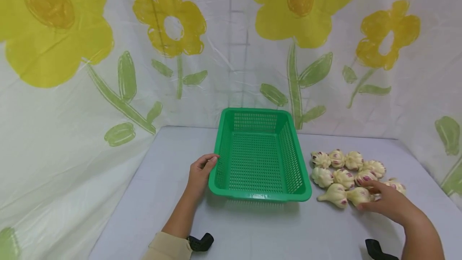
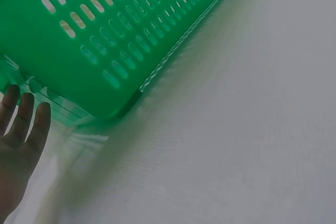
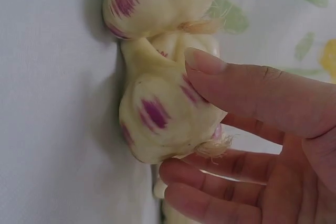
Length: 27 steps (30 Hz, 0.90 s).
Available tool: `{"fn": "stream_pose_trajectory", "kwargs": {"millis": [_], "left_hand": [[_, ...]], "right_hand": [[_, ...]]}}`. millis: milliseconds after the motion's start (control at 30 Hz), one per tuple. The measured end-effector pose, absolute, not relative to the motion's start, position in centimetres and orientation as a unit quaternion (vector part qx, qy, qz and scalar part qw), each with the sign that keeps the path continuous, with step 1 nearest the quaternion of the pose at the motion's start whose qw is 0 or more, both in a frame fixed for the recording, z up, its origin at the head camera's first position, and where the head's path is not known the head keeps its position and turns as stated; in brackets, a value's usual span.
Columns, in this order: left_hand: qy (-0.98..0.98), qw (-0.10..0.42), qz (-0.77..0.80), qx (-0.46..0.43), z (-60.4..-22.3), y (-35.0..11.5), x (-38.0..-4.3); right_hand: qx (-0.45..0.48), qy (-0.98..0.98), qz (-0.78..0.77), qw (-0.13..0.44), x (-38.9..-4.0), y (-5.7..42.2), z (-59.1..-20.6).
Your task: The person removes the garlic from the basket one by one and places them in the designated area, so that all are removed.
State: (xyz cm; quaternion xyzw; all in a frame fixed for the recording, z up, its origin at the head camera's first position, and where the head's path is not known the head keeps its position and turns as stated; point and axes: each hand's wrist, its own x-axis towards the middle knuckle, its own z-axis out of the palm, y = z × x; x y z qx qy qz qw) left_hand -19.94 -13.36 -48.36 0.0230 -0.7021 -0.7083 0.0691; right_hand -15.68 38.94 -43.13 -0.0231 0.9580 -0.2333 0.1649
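A green plastic basket (image 1: 258, 196) with slotted walls stands in the middle of the table, with only its bare mesh floor inside. At its left rim my left hand (image 1: 202, 170) holds the edge between thumb and fingers; in the left wrist view several fingers (image 2: 39, 129) show beside the basket wall. To the right lie several garlic bulbs (image 1: 322, 177), whitish with purple streaks, in rough rows. My right hand (image 1: 390, 204) grips a front-row garlic bulb (image 3: 157, 116), thumb on one side and fingers on the other. The bulb touches another one beside it.
A white cloth covers the table (image 1: 260, 232). Behind it hangs a pale curtain (image 1: 223, 71) printed with yellow flowers. A black wrist mount (image 1: 201, 242) sits at the left sleeve, another (image 1: 379, 250) by the right wrist.
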Motion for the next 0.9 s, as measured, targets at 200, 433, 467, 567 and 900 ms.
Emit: {"fn": "stream_pose_trajectory", "kwargs": {"millis": [200,433,467,567,900], "left_hand": [[-0.69,0.046,-0.721,0.046,-48.3,-13.9,-20.3],[-0.664,0.006,-0.746,0.05,-47.8,-14.8,-20.7],[-0.664,0.001,-0.746,0.048,-47.6,-15.0,-21.0],[-0.673,-0.011,-0.739,0.026,-46.8,-16.1,-22.2],[-0.866,-0.015,-0.499,-0.032,-41.5,-22.3,-28.1]], "right_hand": [[-0.034,0.958,-0.238,0.155,-16.2,38.8,-43.0],[-0.017,0.96,-0.225,0.164,-16.1,38.7,-42.3],[-0.017,0.962,-0.224,0.157,-16.1,38.6,-42.1],[-0.023,0.968,-0.216,0.128,-16.3,38.2,-41.4],[-0.068,0.979,-0.19,0.03,-20.9,34.2,-37.0]]}}
